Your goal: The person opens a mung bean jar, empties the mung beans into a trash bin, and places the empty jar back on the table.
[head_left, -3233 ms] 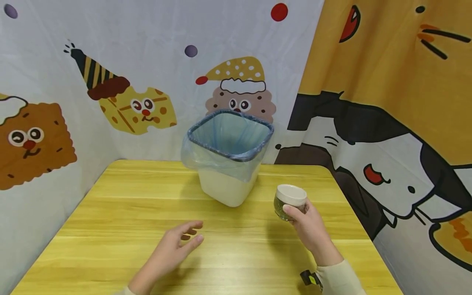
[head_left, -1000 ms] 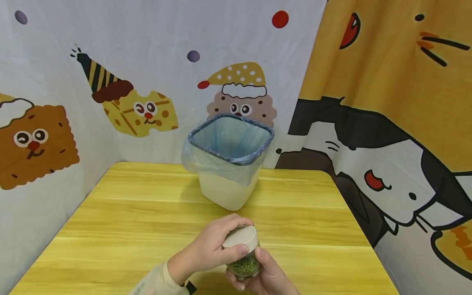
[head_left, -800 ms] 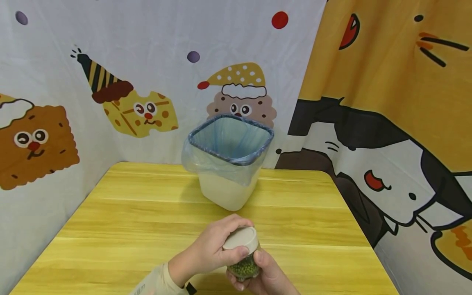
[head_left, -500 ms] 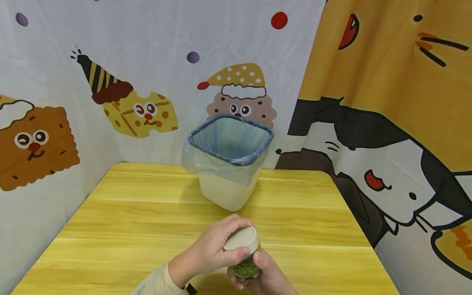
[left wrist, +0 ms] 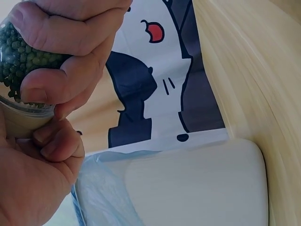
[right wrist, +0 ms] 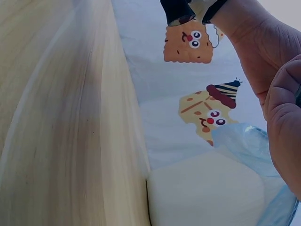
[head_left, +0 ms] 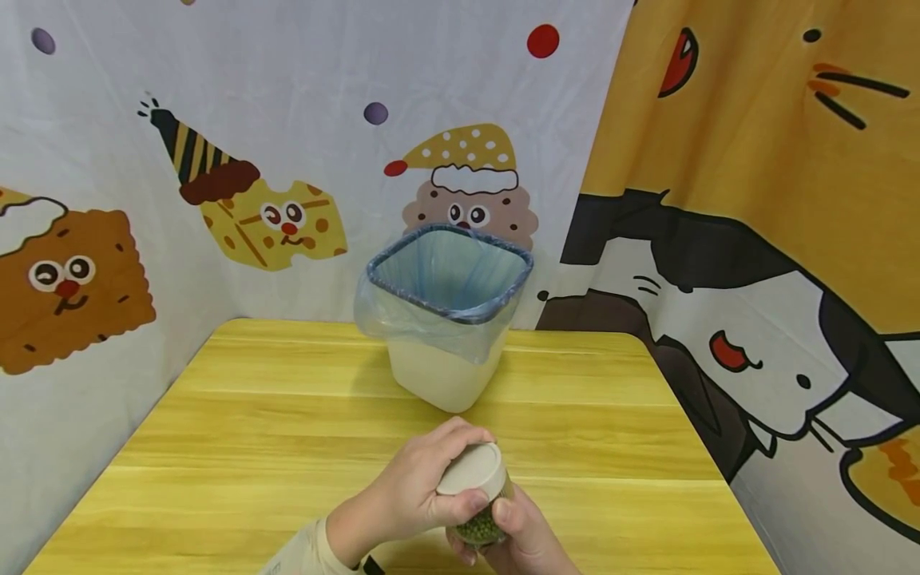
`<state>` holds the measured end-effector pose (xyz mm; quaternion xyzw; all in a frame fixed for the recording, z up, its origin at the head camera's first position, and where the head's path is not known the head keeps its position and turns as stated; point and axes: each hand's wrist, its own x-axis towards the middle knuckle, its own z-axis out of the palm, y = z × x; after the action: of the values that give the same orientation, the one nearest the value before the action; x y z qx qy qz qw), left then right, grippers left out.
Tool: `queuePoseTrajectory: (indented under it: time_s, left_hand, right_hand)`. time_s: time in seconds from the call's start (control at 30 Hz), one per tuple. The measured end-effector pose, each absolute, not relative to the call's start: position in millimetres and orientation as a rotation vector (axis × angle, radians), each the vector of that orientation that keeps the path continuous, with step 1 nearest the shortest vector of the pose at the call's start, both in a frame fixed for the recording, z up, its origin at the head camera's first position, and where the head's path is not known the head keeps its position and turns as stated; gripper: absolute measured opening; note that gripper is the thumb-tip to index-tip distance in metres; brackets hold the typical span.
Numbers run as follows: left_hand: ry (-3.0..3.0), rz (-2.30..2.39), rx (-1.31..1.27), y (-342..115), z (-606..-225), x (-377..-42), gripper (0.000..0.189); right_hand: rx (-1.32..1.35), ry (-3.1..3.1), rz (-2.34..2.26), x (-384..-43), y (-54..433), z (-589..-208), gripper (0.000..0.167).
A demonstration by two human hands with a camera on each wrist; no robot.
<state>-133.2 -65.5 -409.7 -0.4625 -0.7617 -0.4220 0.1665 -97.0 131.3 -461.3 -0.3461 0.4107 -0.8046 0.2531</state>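
A small clear jar (head_left: 480,527) of green beans, topped by a cream lid (head_left: 472,471), is held between both hands near the front of the table. My left hand (head_left: 408,487) grips the lid from the left, its thumb across the near side. My right hand (head_left: 528,531) holds the glass body from below and the right. In the left wrist view the beans (left wrist: 26,59) show through the glass, with fingers wrapped round it and the lid still on. Only the edge of the jar shows in the right wrist view, mostly hidden behind the right hand (right wrist: 287,122).
A white bin (head_left: 438,375) lined with a thin blue plastic bag (head_left: 431,327) stands at the table's back middle, beyond the hands. The wood-grain table (head_left: 237,447) meets a cartoon-printed cloth (head_left: 287,72) behind and at the sides.
From the right, the jar has come to the middle, where my left hand has taken hold of its lid. Over the last second, the hands have shifted only slightly.
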Motion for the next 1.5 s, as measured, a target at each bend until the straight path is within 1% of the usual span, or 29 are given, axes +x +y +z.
queuePoseTrajectory:
  time_s: [0.37, 0.63, 0.77, 0.87, 1.0, 1.13, 1.2, 1.5]
  left_hand:
    - [-2.171, -1.19, -1.266, -61.2, -413.7, -131.7, 0.051]
    - [-2.151, -1.182, -1.191, -58.0, -413.9, -130.8, 0.05]
    - [-2.174, -1.189, -1.141, -58.2, -416.4, -133.0, 0.048]
    - [-2.174, -1.196, -1.135, -59.1, -417.0, -134.0, 0.048]
    - [-2.138, -1.165, -1.118, -59.9, -416.3, -133.3, 0.052]
    - [-2.086, -1.101, -1.078, -59.1, -416.7, -132.7, 0.056]
    - [-2.084, -1.092, -1.07, -58.5, -417.5, -132.4, 0.056]
    - [-2.181, -1.058, -1.081, -60.5, -419.5, -132.2, 0.054]
  right_hand:
    - [-0.917, 1.22, -2.211, -99.3, 133.5, -465.2, 0.037]
    - [-0.815, 1.565, -2.209, -96.6, 136.7, -459.5, 0.038]
    - [-0.809, 1.625, -2.2, -97.7, 134.8, -456.3, 0.04]
    - [-0.826, 1.53, -2.207, -99.3, 133.9, -457.3, 0.04]
    - [-0.936, 1.155, -2.236, -101.3, 135.6, -461.4, 0.045]
    - [-0.959, 0.773, -2.184, -102.3, 134.2, -467.4, 0.062]
    - [-0.921, 0.685, -2.174, -102.3, 132.6, -470.1, 0.066]
    - [-0.845, 0.649, -2.202, -102.9, 130.5, -473.7, 0.058]
